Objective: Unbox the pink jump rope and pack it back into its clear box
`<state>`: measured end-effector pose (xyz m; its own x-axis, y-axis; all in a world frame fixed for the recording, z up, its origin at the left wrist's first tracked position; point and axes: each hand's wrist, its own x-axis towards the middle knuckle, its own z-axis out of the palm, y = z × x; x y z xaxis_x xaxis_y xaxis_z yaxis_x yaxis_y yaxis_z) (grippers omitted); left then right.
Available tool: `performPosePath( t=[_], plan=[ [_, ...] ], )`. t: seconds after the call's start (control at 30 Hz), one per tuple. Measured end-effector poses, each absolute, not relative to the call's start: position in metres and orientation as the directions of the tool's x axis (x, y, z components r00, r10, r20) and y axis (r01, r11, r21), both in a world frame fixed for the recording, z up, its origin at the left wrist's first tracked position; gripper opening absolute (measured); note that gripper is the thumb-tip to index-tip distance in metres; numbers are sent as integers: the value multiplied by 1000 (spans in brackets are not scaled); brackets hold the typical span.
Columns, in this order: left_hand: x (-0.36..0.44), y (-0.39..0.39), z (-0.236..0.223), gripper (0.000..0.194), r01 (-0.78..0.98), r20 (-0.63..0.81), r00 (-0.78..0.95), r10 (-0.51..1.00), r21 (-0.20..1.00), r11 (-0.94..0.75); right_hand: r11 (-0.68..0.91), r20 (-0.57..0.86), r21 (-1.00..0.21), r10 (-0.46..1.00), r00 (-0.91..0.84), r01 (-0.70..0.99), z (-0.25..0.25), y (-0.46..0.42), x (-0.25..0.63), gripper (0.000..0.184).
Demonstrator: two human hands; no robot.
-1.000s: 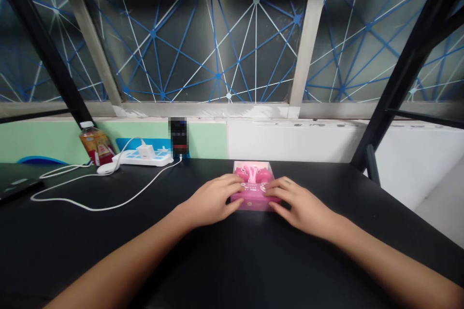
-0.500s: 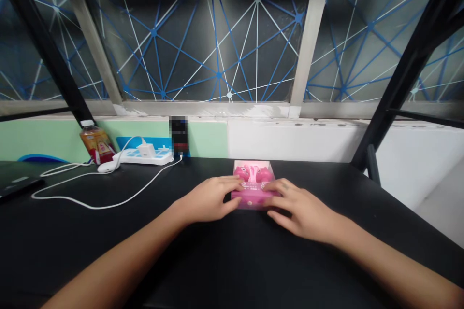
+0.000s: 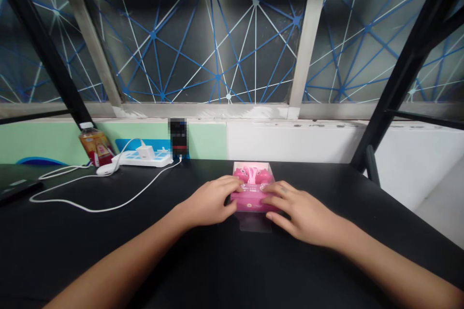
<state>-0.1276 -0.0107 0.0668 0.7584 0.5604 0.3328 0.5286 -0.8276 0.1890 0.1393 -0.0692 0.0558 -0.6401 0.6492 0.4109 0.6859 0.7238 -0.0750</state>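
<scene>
A small pink box (image 3: 251,201) lies on the black table in front of me. Its see-through top shows pink rounded pieces and a pale pink coiled cord (image 3: 253,174). From the box's near edge a clear plastic flap (image 3: 255,222) sticks out over the table. My left hand (image 3: 212,201) grips the box's left side, fingers on the top edge and thumb at the near corner. On the right side, my right hand (image 3: 299,210) holds the box with bent, slightly spread fingers; its thumb lies by the near right corner.
At the back left are a drink bottle (image 3: 96,144), a white power strip (image 3: 155,158) with a charger, and a pixelated dark device (image 3: 178,137). A white cable (image 3: 94,210) loops across the left of the table (image 3: 217,270). Black frame posts rise on both sides.
The clear plastic flap now shows at the box's near edge, where it was not visible before. Both hands stay at the box's sides, and the view has shifted slightly.
</scene>
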Motion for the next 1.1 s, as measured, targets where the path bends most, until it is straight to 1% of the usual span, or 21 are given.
performPosePath(
  t=[0.17,0.23,0.3,0.43,0.6,0.63,0.7,0.77,0.83,0.9,0.97,1.0,1.03,1.1],
  plan=[
    [-131,-9,69,26,529,338,748,571,217,-821,685,442,29,644,-624,728,50,-69,134,37],
    [-131,-10,71,25,526,337,748,572,225,-820,677,441,38,648,-621,735,50,-71,132,39],
    [-130,-10,73,22,520,335,750,570,234,-822,678,445,9,656,-610,735,53,-73,131,36],
    [-128,-11,75,22,506,329,754,569,262,-822,736,454,-77,626,-634,672,59,-79,128,18],
    [-127,-6,70,20,499,351,747,565,267,-825,814,426,-42,540,-726,580,57,-84,122,18],
    [-127,-5,69,20,497,356,746,563,267,-826,822,426,-49,532,-732,568,56,-85,121,18],
    [-126,-4,67,20,495,361,745,560,263,-828,829,420,-100,536,-732,550,56,-88,121,18],
    [-126,-4,66,21,498,363,743,561,260,-827,812,376,-162,576,-726,560,57,-91,121,25],
    [-126,-5,66,21,506,367,736,569,261,-822,796,287,-175,604,-744,579,58,-95,119,29],
    [-125,-6,66,21,518,373,722,583,267,-813,805,204,-137,593,-779,577,60,-101,116,23],
    [-124,-5,66,21,535,379,703,602,276,-798,829,167,-112,560,-812,548,65,-109,112,18],
    [-123,-4,66,21,546,383,690,614,282,-789,841,158,-122,541,-826,527,69,-113,111,15],
    [-121,-1,66,21,560,389,672,630,288,-777,850,142,-151,523,-840,504,74,-118,109,13],
    [-119,7,64,22,593,405,622,670,316,-741,874,85,-244,451,-889,420,83,-129,107,21]
  ],
)
